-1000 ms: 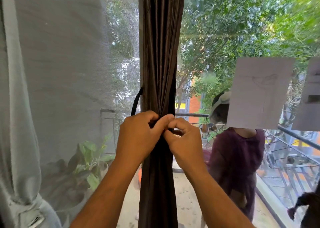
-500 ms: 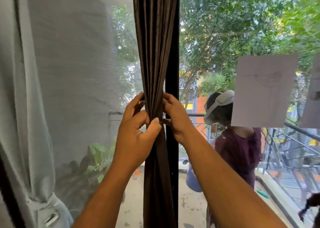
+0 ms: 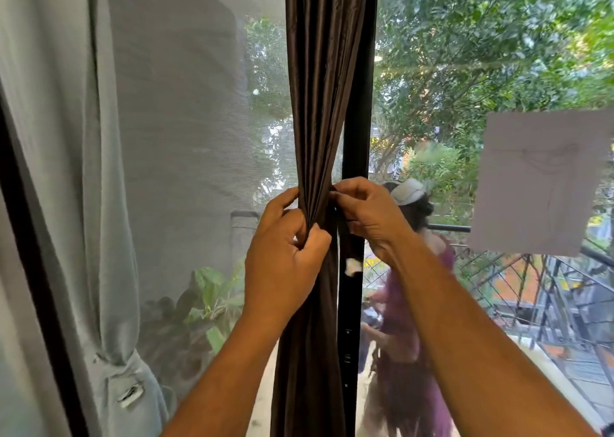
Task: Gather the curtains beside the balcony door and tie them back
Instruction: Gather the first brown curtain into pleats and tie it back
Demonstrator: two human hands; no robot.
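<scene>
A dark brown curtain [image 3: 319, 81] hangs gathered into a narrow bunch at the centre, in front of the black door frame [image 3: 357, 144]. My left hand [image 3: 285, 254] is clenched around the bunch at its pinched waist. My right hand [image 3: 367, 215] pinches a dark tie-back strap [image 3: 347, 240] against the curtain's right side; a strap end with a small white patch [image 3: 351, 266] hangs just below. A pale grey curtain [image 3: 99, 204] hangs at the left, bound low by its own tie [image 3: 128, 393].
A mesh screen [image 3: 186, 137] fills the pane left of the brown curtain, with potted plants [image 3: 206, 303] behind it. On the right, sheets of paper [image 3: 538, 181] are stuck to the glass; a person in a purple top [image 3: 408, 320] with a white headset stands on the balcony by the railing [image 3: 548, 287].
Both hands slid up the brown curtain from a lower grip. My right hand has shifted to the strap at the curtain's right edge, and the white-patched strap end now hangs free.
</scene>
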